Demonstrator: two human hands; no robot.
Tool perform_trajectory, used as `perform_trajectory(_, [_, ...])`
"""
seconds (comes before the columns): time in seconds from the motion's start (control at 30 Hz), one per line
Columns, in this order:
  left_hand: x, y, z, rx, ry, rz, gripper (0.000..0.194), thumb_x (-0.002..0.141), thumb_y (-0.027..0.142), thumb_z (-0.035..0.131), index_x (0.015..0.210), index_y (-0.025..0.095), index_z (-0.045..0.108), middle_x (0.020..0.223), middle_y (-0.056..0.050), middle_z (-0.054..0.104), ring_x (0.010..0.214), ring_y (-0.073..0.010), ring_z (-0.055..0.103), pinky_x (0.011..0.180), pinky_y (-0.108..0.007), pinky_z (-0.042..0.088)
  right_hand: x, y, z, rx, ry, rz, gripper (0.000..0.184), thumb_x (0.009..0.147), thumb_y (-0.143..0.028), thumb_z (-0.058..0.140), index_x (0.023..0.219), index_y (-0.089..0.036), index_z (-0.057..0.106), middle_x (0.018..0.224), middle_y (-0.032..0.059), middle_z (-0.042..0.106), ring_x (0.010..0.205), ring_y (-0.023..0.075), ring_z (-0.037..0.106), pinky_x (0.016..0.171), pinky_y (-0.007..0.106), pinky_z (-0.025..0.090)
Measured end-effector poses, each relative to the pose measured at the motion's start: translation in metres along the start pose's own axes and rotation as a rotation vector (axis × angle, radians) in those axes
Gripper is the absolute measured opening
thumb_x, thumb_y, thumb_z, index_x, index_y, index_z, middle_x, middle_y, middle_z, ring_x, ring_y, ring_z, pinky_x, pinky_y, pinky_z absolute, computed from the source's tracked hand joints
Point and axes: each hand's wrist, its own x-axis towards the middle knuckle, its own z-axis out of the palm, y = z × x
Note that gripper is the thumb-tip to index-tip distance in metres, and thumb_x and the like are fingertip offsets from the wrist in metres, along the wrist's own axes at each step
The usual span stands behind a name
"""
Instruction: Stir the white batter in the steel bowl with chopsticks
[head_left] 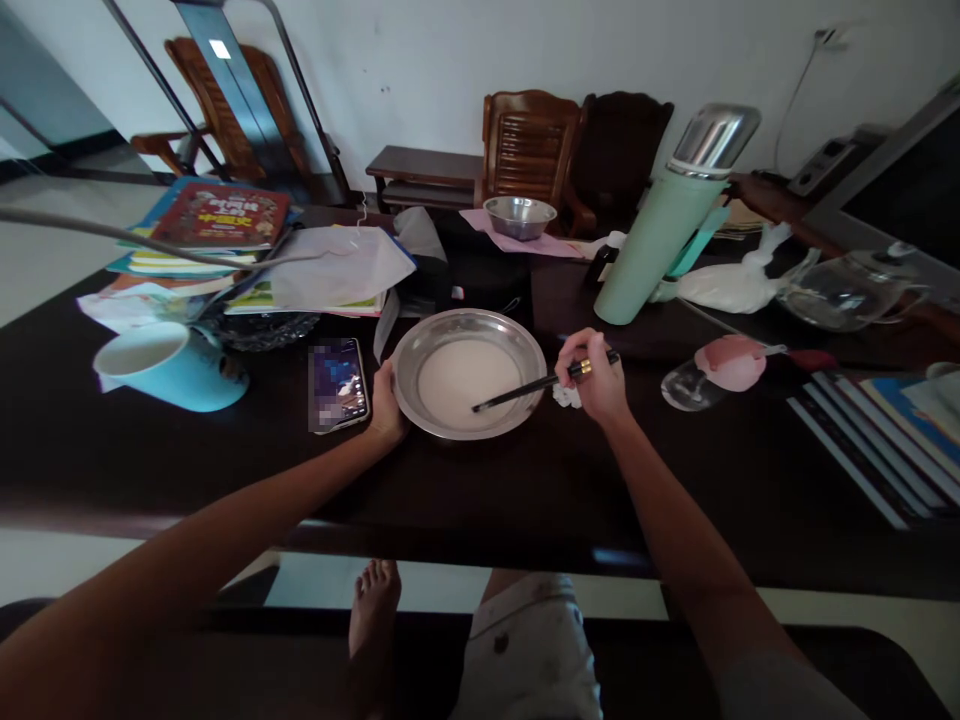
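A wide metal bowl [405,365] sits on the dark table in front of me, with a milky white liquid [469,370] in it. My left hand [388,405] grips the bowl's left side, fingers closed at the rim. From the right, my right hand [596,380] is closed around black chopsticks [536,386] with gold bands. Their tips dip into the liquid near the middle of the bowl. Below my right hand, partly hidden, lies a crumpled white tissue [566,396]. A phone [341,385] with its screen lit rests just left of my left hand.
At the left are a light blue cup [169,365] and a stack of books [217,215]. Behind the bowl stands a smaller metal bowl [519,218]. To the right are a tall green thermos [660,235], a pink-topped glass [712,370], a glass teapot [847,290] and several books [877,450].
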Motion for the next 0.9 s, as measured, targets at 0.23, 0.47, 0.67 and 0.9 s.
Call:
perform_trajectory(0.23, [-0.010,0.005,0.007,-0.057,0.101,-0.035,0.033,0.101,0.043,0.061,0.103,0.019,0.083,0.087,-0.006,0.087,0.122,-0.0329,0.082,0.106,-0.042,0.069,-0.019,-0.005,0.001,-0.284,-0.109,-0.059,0.055,0.101,-0.077,0.068,0.083,-0.028,0.084,0.081,0.0053,0.085,0.080,0.0231,0.078,0.074,0.038,0.064])
perform_trajectory(0.47, [-0.007,0.000,-0.001,0.039,0.054,-0.012,0.035,0.091,0.056,0.071,0.093,0.023,0.081,0.089,-0.008,0.086,0.122,-0.0373,0.080,0.099,-0.044,0.072,-0.026,-0.005,-0.017,-0.208,0.036,-0.106,0.062,0.109,-0.071,0.059,0.071,-0.027,0.081,0.063,0.0054,0.077,0.062,0.0225,0.068,0.061,0.038,0.055])
perform_trajectory(0.67, [-0.005,-0.002,-0.005,0.080,0.072,0.020,0.034,0.084,0.059,0.076,0.087,0.025,0.077,0.088,-0.008,0.085,0.121,-0.0386,0.080,0.093,-0.043,0.073,-0.028,-0.005,-0.012,-0.414,-0.123,-0.154,0.047,0.107,-0.068,0.067,0.088,-0.031,0.091,0.084,0.0063,0.088,0.086,0.0266,0.076,0.080,0.043,0.062])
perform_trajectory(0.9, [-0.006,0.000,-0.007,0.096,0.087,0.033,0.032,0.079,0.056,0.080,0.084,0.025,0.075,0.081,-0.007,0.083,0.116,-0.0372,0.082,0.089,-0.040,0.072,-0.030,-0.006,-0.023,-0.302,0.106,-0.174,0.061,0.113,-0.064,0.056,0.074,-0.028,0.087,0.067,0.0077,0.079,0.070,0.0246,0.065,0.064,0.040,0.052])
